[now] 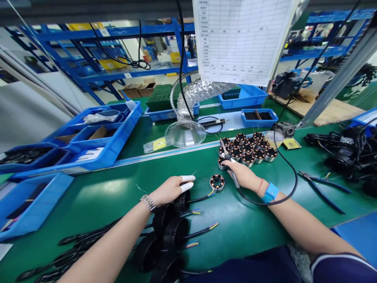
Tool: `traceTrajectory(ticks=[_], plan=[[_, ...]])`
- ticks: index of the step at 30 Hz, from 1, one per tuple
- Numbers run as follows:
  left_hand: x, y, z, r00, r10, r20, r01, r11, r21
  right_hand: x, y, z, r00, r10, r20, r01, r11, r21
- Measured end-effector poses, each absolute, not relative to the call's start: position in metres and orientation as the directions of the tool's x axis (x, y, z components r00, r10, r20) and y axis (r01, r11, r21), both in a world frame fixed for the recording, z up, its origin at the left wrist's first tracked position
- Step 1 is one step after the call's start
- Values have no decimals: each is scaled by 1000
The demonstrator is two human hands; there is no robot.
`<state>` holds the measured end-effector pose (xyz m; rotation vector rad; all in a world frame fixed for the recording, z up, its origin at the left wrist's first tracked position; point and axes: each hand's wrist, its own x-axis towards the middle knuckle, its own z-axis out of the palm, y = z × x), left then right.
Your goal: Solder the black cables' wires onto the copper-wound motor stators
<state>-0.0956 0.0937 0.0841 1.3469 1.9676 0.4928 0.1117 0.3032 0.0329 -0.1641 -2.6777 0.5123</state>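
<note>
soldering iron point(235, 179) in the right hand point(244, 173): the fingers were closed around its grey grip, its tip end pointing up and away beside a cluster of copper-wound rings point(247, 158). a blue strap point(270, 192) circled that wrist, with no lettering to be made out on it. the left hand point(168, 191) was partly open, fingers reaching forward, two of them in white finger covers point(187, 187), just above a group of black round housings point(176, 232); whether it gripped anything could not be told. between the hands, on the green bench point(203, 157), stood a single ring point(217, 188), apart from the cluster, with coloured wire ends at its lower edge.

the most writing was on the printed sheet point(235, 47) hanging above the bench: a ruled table with a column of chinese characters down its left side, too small to read, and boxes that looked mostly blank. two white labels point(104, 32) on the blue shelving behind could not be read either. on the bench, a clear packet point(159, 144) bore a yellow label, its print illegible. a yellow square point(292, 144) lay right of the cluster, near blue-handled pliers point(326, 196).
</note>
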Motion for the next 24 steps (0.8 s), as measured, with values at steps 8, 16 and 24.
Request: traceTrajectory(ticks=[8,16,24], plan=[[-106,92,92,-450,846,-287,483,501,719,148,301,33,-836,335,435,222,931,-289],[-75,122,108,-307,890,-337,524,453,721,126,266,60,-936,27,351,-164,849,-503],[-67,141,95,-355,858,-371,372,494,786,106,263,42,-926,133,354,-124,779,-615]])
